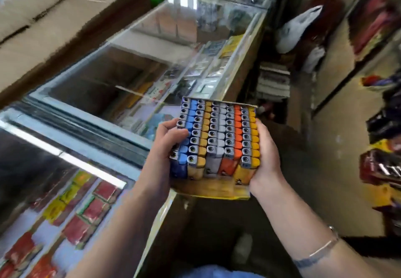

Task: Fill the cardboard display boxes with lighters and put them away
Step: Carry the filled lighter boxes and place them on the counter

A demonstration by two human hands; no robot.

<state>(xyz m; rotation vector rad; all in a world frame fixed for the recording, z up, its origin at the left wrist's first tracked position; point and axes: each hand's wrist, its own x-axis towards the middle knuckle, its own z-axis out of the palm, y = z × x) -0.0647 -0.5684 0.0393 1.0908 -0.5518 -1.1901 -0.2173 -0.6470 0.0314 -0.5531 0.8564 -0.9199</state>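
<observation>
Left hand [167, 143] curled over the left edge of the display box [213, 187], fingers on the blue lighters [217, 134]; right hand [263, 156] wraps the right wall; two-sided hold likely keeps the rows from tipping; box full, in the air just beside the glass counter [121, 65]; looks ready to stow.

Setting: small retail shop, seen from behind the counter. Evidence: long glass display counter [165, 45] with packeted goods laid out under the glass; red and yellow sachets [86, 204] in rows in the near case; packaged stock [382, 169] piled at right; large cardboard carton [54, 23] on the countertop.
</observation>
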